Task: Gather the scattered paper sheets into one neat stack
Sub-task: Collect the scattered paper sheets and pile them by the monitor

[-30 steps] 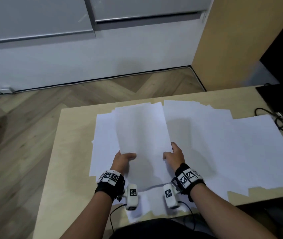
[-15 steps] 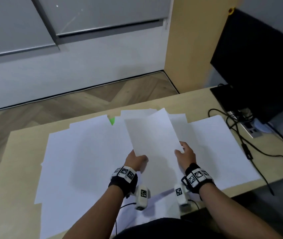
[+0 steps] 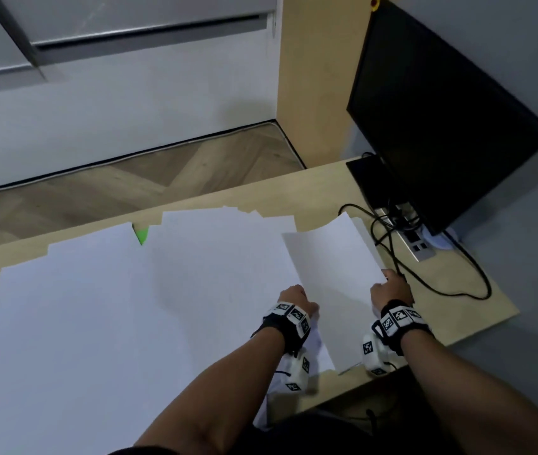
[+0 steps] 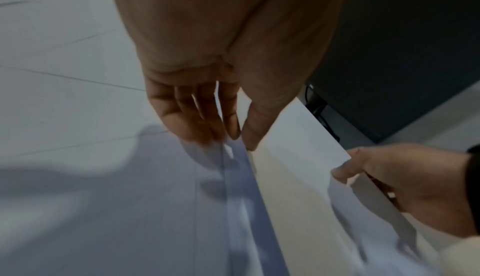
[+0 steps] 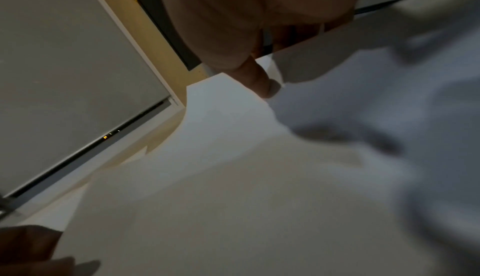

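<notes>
Several white paper sheets point(image 3: 103, 310) lie spread and overlapping across the wooden table point(image 3: 477, 310). Both hands hold one held sheet point(image 3: 336, 277) raised above the right end of the spread. My left hand point(image 3: 295, 300) pinches its left edge, thumb on top and fingers beneath, as the left wrist view shows on the held sheet point(image 4: 293, 148). My right hand point(image 3: 389, 289) grips its right edge, thumb point(image 5: 262, 83) on top of the held sheet point(image 5: 233, 177). The right hand's other fingers are hidden under the paper.
A black monitor point(image 3: 441, 103) stands at the right end of the table, with black cables point(image 3: 451, 284) and a grey power strip point(image 3: 420, 246) beside it. A small green object point(image 3: 141, 234) peeks between sheets at the far edge. Beyond the table is wooden floor point(image 3: 130, 182).
Both hands have carried the held sheet from the middle of the spread to its right end, near the cables. The head view has swung right, bringing the monitor into view.
</notes>
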The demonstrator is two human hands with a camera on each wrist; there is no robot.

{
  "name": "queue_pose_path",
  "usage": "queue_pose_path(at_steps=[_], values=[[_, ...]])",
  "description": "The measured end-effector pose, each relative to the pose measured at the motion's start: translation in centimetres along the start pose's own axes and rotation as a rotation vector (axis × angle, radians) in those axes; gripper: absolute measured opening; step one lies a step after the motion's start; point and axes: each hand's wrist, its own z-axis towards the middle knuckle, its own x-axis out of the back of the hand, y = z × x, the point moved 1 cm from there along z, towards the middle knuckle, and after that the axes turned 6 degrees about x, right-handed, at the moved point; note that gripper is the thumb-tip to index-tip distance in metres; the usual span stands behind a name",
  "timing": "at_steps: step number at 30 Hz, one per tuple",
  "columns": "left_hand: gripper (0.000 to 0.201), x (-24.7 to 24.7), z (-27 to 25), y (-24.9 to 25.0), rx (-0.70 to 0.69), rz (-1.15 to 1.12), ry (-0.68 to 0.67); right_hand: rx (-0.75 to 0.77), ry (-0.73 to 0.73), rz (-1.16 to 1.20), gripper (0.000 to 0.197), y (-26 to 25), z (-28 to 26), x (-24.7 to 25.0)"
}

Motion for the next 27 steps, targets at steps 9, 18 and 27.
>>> queue_pose_path(at_steps=[9, 18, 27], values=[[0.050, -1.4, 1.0, 0.4, -0.014, 0.165, 0.132, 0.041, -0.026, -0.221, 0.041, 2.6, 1.8, -1.0], [0.110, -2.0, 0.3, 0.2, -0.161, 0.015, -0.011, -0.021, -0.038, -0.300, 0.057, 1.7, 1.8, -0.7], [0.049, 2.7, -0.8, -6.8, -0.162, -0.304, 0.276, 0.211, 0.097, -0.095, 0.061, -2.4, -2.3, -3.1]])
